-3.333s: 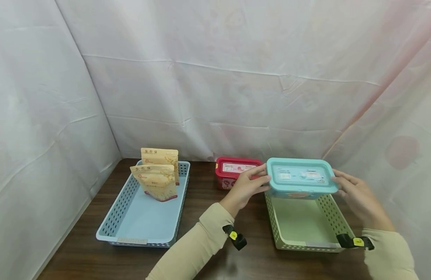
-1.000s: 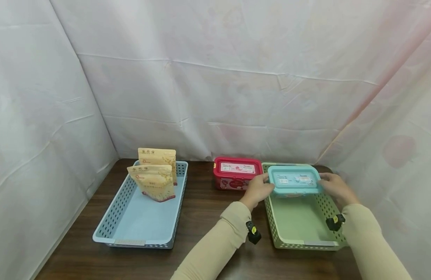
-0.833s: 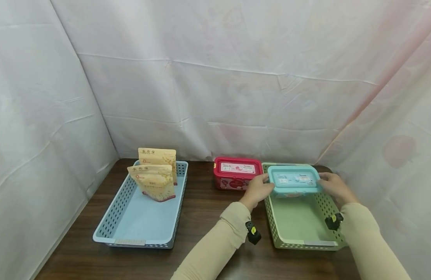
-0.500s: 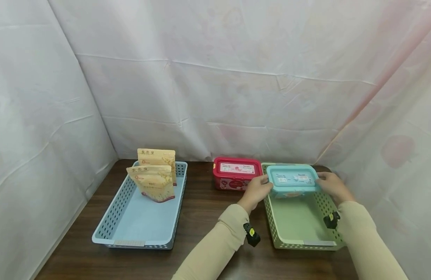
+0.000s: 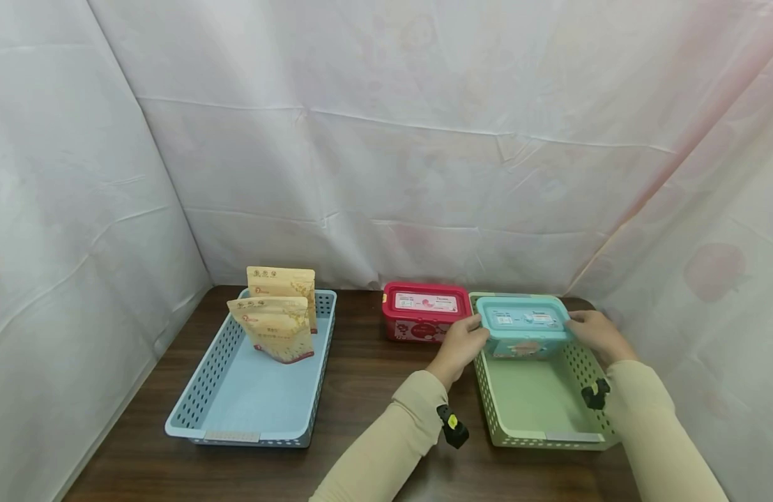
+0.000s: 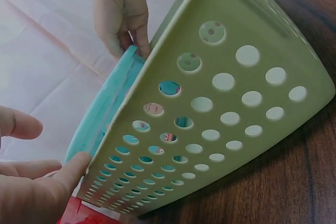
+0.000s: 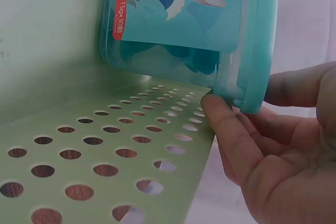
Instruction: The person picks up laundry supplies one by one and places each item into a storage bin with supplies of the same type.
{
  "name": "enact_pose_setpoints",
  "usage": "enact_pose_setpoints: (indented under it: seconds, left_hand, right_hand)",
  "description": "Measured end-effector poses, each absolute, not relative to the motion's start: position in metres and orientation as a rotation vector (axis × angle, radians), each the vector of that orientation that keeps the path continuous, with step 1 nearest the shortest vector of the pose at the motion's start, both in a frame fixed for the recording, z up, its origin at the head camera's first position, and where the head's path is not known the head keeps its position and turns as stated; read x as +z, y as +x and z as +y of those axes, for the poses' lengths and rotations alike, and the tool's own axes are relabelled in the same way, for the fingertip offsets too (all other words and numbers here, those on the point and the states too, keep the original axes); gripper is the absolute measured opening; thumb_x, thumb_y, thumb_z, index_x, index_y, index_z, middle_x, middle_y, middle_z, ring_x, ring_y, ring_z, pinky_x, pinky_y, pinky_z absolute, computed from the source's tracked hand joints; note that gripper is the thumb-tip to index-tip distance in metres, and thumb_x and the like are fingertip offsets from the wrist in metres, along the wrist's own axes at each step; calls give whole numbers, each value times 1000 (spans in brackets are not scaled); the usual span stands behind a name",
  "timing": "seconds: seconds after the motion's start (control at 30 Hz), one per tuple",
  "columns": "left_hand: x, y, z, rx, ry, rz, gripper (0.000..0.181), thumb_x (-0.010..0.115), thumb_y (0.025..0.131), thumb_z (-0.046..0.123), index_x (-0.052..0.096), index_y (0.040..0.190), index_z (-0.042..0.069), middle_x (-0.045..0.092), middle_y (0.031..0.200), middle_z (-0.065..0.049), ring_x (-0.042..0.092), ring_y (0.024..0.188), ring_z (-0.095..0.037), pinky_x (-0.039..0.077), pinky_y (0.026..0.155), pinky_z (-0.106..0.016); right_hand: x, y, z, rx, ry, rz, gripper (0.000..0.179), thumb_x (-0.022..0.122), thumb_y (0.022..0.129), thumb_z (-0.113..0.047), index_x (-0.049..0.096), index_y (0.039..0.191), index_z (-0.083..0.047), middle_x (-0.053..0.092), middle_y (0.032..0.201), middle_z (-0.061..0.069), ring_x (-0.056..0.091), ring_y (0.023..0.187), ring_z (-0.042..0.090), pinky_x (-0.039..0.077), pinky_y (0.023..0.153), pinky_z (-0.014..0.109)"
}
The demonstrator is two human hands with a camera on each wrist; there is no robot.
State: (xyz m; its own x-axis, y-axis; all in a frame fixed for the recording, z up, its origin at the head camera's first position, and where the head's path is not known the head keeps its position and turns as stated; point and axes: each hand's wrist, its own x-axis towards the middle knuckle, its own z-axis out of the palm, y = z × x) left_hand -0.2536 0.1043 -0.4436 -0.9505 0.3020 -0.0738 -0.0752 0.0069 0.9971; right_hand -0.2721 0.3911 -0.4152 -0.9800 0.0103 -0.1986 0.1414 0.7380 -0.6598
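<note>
A turquoise lidded plastic box (image 5: 523, 319) sits in the back of the green perforated basket (image 5: 539, 401), label side toward me. My left hand (image 5: 458, 348) holds the lid's left end. In the left wrist view, that hand (image 6: 34, 187) has one fingertip at the lid edge beside the basket rim, and another finger stands off it. At the opposite end my right hand (image 5: 602, 336) grips under the lid. The right wrist view has the fingers of this hand (image 7: 283, 150) around the lid edge, next to the basket's side wall; the box (image 7: 181, 19) reaches down to the basket floor.
Left of the green basket stands a red lidded box (image 5: 426, 328). Farther left, a light blue basket (image 5: 254, 404) holds two yellow pouches (image 5: 276, 331) upright at its back. A white curtain (image 5: 386, 174) hangs behind the dark wooden table (image 5: 361, 348).
Both hands have lowered the turquoise box from above the green basket into its back end. Over the last half second its front face has come further into view.
</note>
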Motion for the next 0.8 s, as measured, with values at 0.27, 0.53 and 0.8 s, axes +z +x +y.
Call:
enact_pose_setpoints:
  seconds: [0.27, 0.53, 0.8]
  left_hand:
    - [-440, -251, 101, 1946, 283, 2032, 60, 56, 100, 27, 39, 153, 5, 42, 154, -8, 37, 142, -25, 38, 111, -45]
    - [-424, -246, 94, 1810, 334, 2079, 63, 56, 99, 36, 38, 155, 14, 41, 155, -2, 38, 141, -24, 37, 111, -47]
    - [-414, -243, 87, 1770, 371, 2097, 64, 57, 99, 40, 39, 156, 16, 42, 155, -2, 39, 141, -24, 37, 111, -47]
  right_hand:
    - [-409, -265, 391, -1065, 54, 2699, 62, 35, 108, -25, 25, 143, 26, 38, 140, 42, 45, 124, 51, 43, 99, 59]
    - [-396, -258, 386, -1017, 3, 2735, 75, 33, 109, -38, 10, 149, 21, 13, 151, 45, 19, 135, 63, 27, 104, 72]
    - [-387, -252, 378, -962, -14, 2819, 82, 31, 107, -49, 13, 152, 17, 16, 152, 43, 19, 135, 63, 27, 103, 73]
